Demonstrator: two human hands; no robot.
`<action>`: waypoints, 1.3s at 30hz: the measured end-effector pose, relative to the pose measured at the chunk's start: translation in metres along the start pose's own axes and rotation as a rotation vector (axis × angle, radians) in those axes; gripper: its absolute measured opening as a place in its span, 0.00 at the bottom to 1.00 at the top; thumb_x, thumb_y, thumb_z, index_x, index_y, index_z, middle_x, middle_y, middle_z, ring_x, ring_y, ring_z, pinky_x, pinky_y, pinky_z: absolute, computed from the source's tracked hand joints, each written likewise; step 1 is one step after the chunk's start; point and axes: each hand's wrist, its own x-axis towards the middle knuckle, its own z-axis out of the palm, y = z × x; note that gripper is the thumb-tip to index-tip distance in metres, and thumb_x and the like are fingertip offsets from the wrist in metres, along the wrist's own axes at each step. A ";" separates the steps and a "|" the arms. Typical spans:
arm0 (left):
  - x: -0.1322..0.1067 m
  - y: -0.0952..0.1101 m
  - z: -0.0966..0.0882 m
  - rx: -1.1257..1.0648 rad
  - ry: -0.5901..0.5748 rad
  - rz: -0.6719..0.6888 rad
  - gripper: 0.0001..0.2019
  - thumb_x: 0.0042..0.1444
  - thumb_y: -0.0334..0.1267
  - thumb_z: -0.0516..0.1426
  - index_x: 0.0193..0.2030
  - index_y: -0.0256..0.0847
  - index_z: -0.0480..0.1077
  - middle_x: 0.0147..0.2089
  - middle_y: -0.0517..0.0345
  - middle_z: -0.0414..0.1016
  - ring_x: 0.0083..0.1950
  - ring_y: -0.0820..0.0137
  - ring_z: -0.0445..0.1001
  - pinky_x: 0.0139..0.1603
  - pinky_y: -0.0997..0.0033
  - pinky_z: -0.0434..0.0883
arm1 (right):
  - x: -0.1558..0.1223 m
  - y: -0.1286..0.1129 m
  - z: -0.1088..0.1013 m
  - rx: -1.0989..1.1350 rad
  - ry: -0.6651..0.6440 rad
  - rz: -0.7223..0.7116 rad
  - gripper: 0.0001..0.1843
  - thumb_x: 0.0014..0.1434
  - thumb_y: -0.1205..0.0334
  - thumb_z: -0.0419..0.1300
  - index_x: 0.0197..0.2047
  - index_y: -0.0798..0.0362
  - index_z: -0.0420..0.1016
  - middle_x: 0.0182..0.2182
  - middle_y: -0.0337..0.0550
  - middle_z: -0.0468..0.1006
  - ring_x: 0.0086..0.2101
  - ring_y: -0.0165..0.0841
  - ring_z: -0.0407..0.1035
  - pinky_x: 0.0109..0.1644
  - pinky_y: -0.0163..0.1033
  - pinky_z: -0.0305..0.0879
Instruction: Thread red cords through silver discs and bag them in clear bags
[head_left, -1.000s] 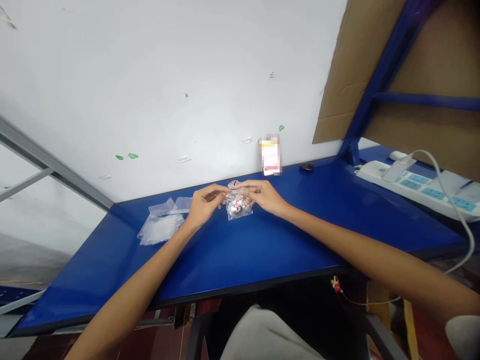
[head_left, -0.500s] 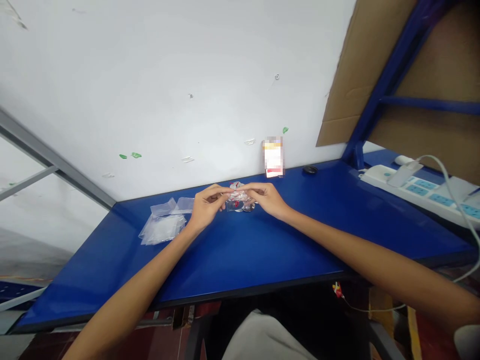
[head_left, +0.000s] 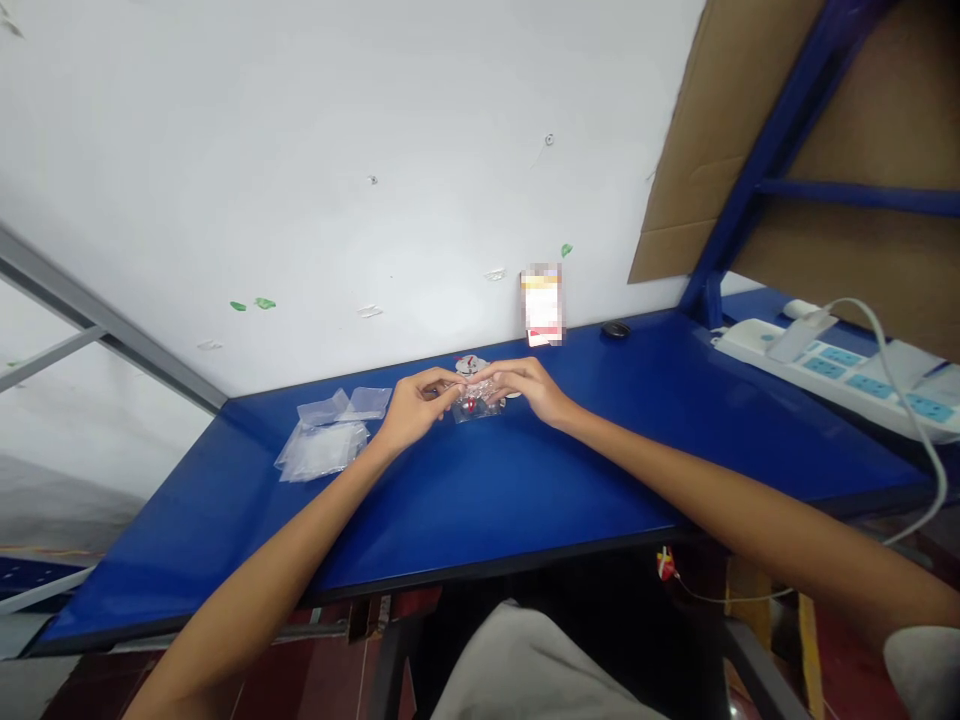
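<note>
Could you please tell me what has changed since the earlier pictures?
Less of the clear bag is visible below the left hand and right hand, and the shiny round piece seen there earlier no longer shows plainly. Both hands kept hold; the plastic bags and black disc stayed put.

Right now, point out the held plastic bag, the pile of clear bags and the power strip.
Held plastic bag (head_left: 480,407), head view: visible middle.
Pile of clear bags (head_left: 326,452), head view: its top bag.
Power strip (head_left: 848,377), head view: socket face.
</note>
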 end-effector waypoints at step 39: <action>0.004 -0.002 0.000 -0.245 -0.127 -0.061 0.16 0.60 0.49 0.69 0.46 0.39 0.77 0.42 0.51 0.81 0.39 0.65 0.79 0.40 0.66 0.77 | 0.000 0.001 0.004 -0.300 0.134 -0.096 0.09 0.61 0.62 0.64 0.39 0.50 0.88 0.39 0.43 0.89 0.40 0.39 0.83 0.47 0.42 0.78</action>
